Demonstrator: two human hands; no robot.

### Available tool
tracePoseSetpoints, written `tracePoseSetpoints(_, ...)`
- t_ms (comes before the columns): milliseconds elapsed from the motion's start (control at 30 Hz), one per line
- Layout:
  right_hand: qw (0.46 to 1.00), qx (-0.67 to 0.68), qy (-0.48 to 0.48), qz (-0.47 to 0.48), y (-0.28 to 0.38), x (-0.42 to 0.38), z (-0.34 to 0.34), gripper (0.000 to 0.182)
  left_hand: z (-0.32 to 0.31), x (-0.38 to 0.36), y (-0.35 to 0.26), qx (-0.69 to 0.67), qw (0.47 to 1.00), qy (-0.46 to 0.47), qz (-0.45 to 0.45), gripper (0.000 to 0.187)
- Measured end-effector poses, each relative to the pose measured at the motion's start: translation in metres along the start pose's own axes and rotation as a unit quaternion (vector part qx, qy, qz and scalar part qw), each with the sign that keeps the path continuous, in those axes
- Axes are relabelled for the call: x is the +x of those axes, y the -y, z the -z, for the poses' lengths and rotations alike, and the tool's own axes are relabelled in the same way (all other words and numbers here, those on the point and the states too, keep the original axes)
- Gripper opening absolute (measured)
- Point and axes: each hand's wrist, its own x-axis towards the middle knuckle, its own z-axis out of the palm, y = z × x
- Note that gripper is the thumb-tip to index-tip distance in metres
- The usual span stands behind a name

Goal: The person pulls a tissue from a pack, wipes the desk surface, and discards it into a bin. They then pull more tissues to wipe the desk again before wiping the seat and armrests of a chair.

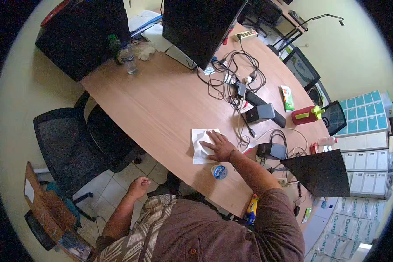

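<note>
My right hand [220, 146] lies flat with spread fingers on a white sheet [199, 150], either tissue or thin cloth, on the wooden table [153, 105]. Just below that hand is a small clear water cup with a blue lid [218, 171]. Away from the table edge, my left hand [138, 187] hangs over the floor beside my body. Its fingers are curled in, and nothing shows in them.
Tangled cables [231, 83], a black speaker-like box [260, 113] and a red bottle [308, 115] lie beyond my right hand. A large monitor [201, 30] stands at the back. A plastic bottle [129, 59] and a black chair [70, 144] are at the left.
</note>
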Motion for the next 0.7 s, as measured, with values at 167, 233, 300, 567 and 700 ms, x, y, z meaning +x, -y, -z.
tracePoseSetpoints(167, 0.998, -0.031, -0.008, 0.05, -0.013, 0.002, -0.011, 0.061, -0.014, -0.003, 0.053, 0.001, 1.0, -0.003, 0.016, 0.037)
tracePoseSetpoints(233, 0.998, -0.018, -0.038, 0.052, -0.023, 0.006, -0.027, 0.057, -0.015, -0.01, 0.06, 0.018, 0.999, -0.003, 0.033, 0.035)
tracePoseSetpoints(300, 0.996, -0.004, -0.067, 0.055, -0.031, 0.01, -0.037, 0.053, -0.018, -0.017, 0.074, 0.033, 0.999, -0.033, 0.016, 0.033)
tracePoseSetpoints(567, 0.984, 0.116, -0.104, -0.091, -0.03, 0.024, -0.019, 0.036, -0.023, -0.035, 0.122, 0.001, 0.996, -0.019, 0.089, 0.027)
tracePoseSetpoints(700, 0.937, 0.17, -0.203, -0.226, -0.028, 0.02, 0.0, 0.037, -0.019, -0.044, 0.137, -0.059, 0.984, 0.005, 0.171, 0.027)
